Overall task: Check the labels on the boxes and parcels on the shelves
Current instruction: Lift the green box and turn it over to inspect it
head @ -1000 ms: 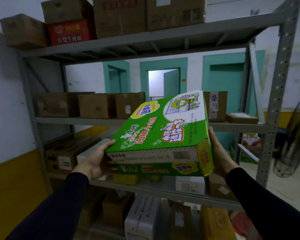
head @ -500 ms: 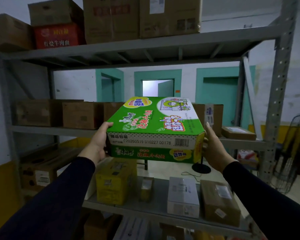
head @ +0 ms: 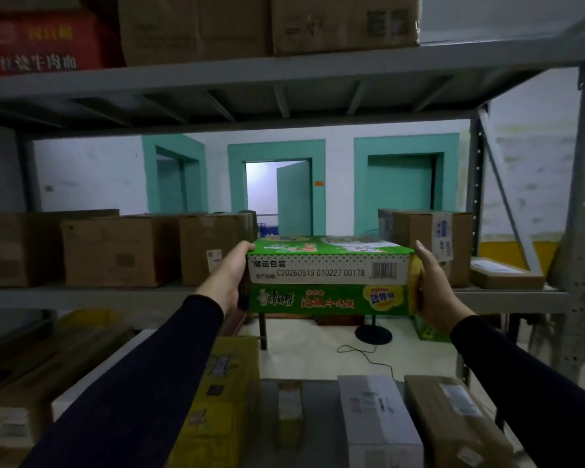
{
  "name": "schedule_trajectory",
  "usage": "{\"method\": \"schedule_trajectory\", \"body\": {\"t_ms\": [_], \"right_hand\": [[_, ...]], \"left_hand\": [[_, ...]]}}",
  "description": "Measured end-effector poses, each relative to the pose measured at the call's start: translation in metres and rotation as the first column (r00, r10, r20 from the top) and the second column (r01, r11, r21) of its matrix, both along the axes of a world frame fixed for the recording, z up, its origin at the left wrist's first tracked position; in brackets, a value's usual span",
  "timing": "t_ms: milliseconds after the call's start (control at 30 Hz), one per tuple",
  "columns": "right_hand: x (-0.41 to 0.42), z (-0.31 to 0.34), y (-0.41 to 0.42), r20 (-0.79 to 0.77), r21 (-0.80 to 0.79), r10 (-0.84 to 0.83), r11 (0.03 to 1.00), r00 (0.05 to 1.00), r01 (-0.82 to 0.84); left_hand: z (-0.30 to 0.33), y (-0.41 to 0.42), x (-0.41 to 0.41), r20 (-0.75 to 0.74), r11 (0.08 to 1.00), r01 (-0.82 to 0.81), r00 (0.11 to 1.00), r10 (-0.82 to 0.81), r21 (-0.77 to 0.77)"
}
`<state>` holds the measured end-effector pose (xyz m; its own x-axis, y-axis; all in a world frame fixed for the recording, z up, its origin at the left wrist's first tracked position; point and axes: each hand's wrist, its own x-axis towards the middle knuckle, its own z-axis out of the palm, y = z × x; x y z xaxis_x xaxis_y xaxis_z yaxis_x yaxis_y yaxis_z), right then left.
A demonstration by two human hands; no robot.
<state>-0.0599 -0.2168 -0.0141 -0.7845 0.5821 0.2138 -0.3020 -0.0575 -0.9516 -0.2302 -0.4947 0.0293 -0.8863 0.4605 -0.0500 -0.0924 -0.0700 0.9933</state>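
Observation:
A flat green carton (head: pixel 328 275) with a white barcode strip and printed date code faces me, level, at the front edge of the middle shelf (head: pixel 81 295). It sits in the gap between brown boxes. My left hand (head: pixel 230 275) grips its left end, fingers curled over the top corner. My right hand (head: pixel 436 288) presses flat against its yellow right end, fingers straight. Whether the carton rests on the shelf I cannot tell.
Brown cartons (head: pixel 115 251) stand left of the gap, a labelled brown box (head: pixel 429 238) and a flat parcel (head: pixel 504 275) right of it. The top shelf (head: pixel 284 69) carries big cartons and a red box (head: pixel 41 45). Below lie a yellow box (head: pixel 227 400), a white box (head: pixel 375 420) and a brown parcel (head: pixel 453 420).
The green carton went from tilted with its top toward me to level, and moved forward and up to the middle shelf's gap. Both hands stayed on its ends.

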Motion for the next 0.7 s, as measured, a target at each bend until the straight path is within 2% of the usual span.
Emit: {"method": "schedule_trajectory", "body": {"t_ms": [100, 267, 467, 700], "right_hand": [[-0.024, -0.001, 0.007, 0.000, 0.053, -0.044, 0.998, 0.999, 0.044], [-0.059, -0.007, 0.023, 0.037, 0.145, -0.154, 0.978, 0.987, 0.147], [-0.099, -0.026, 0.058, 0.112, 0.185, -0.183, 0.970, 0.977, 0.160], [-0.127, -0.020, 0.063, 0.153, 0.241, -0.195, 0.958, 0.969, 0.155]], "left_hand": [[-0.004, 0.009, -0.027, 0.010, 0.999, 0.034, 0.999, -0.034, 0.012], [-0.013, 0.029, -0.054, -0.115, 0.999, 0.052, 0.992, -0.053, -0.018], [-0.041, 0.057, -0.094, -0.183, 0.999, 0.046, 0.982, -0.045, 0.004], [-0.055, 0.079, -0.142, -0.147, 0.999, 0.018, 0.989, -0.012, 0.040]]}}
